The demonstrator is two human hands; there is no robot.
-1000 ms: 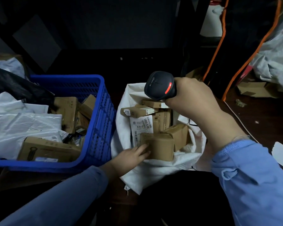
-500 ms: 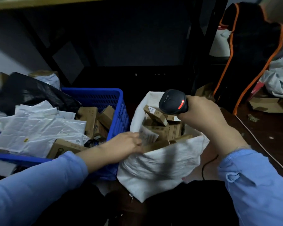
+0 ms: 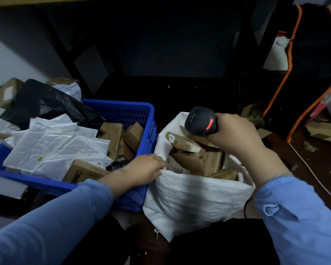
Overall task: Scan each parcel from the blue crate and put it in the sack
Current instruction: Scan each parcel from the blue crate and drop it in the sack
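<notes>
The blue crate (image 3: 122, 115), heaped with white mailers (image 3: 54, 150) and brown boxes (image 3: 111, 134), was set just left of the white sack (image 3: 195, 197), which was packed with brown parcels (image 3: 199, 161). The left hand (image 3: 143, 169) was laid at the sack's near-left rim; whether anything was gripped could not be told. The black scanner (image 3: 199, 121) was gripped by the right hand (image 3: 235, 132) above the sack.

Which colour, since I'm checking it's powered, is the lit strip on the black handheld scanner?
Red-orange strip on the black handheld scanner; best in the head view.
</notes>
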